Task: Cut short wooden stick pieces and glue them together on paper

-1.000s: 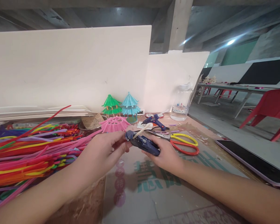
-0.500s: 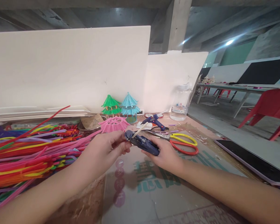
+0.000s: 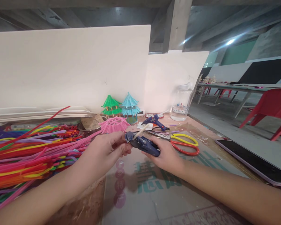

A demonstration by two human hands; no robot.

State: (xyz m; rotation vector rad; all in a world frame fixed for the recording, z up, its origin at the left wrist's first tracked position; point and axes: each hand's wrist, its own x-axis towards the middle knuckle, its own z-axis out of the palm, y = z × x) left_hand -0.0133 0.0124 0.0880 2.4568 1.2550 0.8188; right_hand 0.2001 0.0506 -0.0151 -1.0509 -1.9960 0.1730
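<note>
We have a heap of coloured pipe cleaners (image 3: 32, 153) left of the cardboard mat (image 3: 154, 187). Right hand (image 3: 165, 154) grips the dark blue glue gun (image 3: 144, 144) above the mat; left hand (image 3: 103, 153) pinches its nozzle end. Burn risk: fingertips sit at the tip. Drips could foul the yellow-and-red scissors (image 3: 182, 143).

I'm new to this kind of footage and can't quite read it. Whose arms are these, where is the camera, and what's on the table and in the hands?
The camera sits on a person's head, looking down at their own two bare arms. The right hand grips a dark blue glue gun with a pale glue stick poking out the back. The left hand pinches its front end with the fingers. On the table lie a heap of coloured pipe cleaners, yellow and red scissors, a second glue gun, small green and blue pagodas, a pink roof piece, a clear bottle and a tablet.
</note>
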